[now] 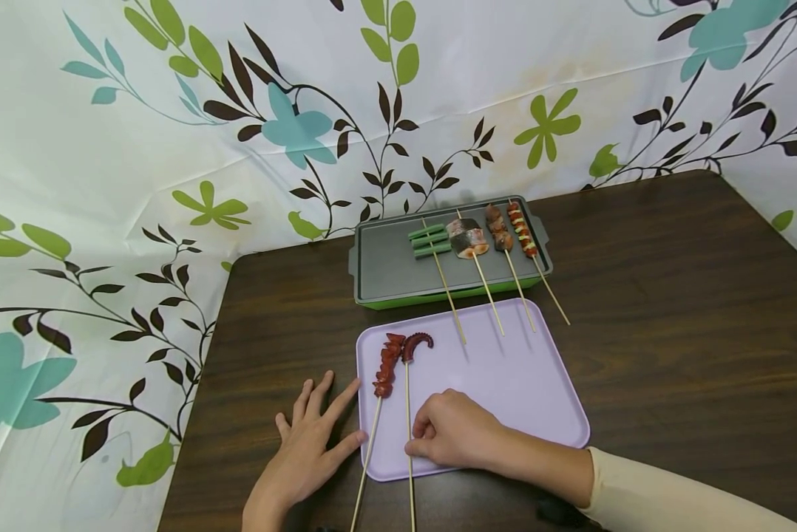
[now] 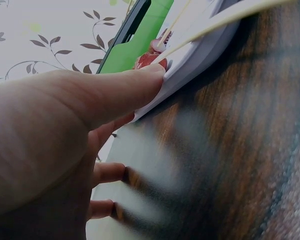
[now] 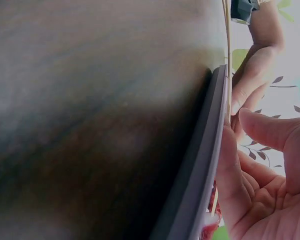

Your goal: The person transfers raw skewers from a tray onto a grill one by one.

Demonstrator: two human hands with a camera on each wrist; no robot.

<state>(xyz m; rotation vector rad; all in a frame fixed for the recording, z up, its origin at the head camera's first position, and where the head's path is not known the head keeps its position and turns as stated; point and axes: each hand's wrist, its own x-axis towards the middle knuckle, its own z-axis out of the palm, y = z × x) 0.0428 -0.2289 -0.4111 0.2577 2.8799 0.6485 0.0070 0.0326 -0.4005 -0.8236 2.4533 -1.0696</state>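
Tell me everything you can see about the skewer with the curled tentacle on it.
The tentacle skewer has a thin, pale, wooden-looking stick topped by a dark red, hooked piece with sucker-like bumps. It lies on the left part of the lilac tray, beside a red skewer, food end away from the person; the stick crosses the near rim and leaves the head view. The right hand apparently pinches it.
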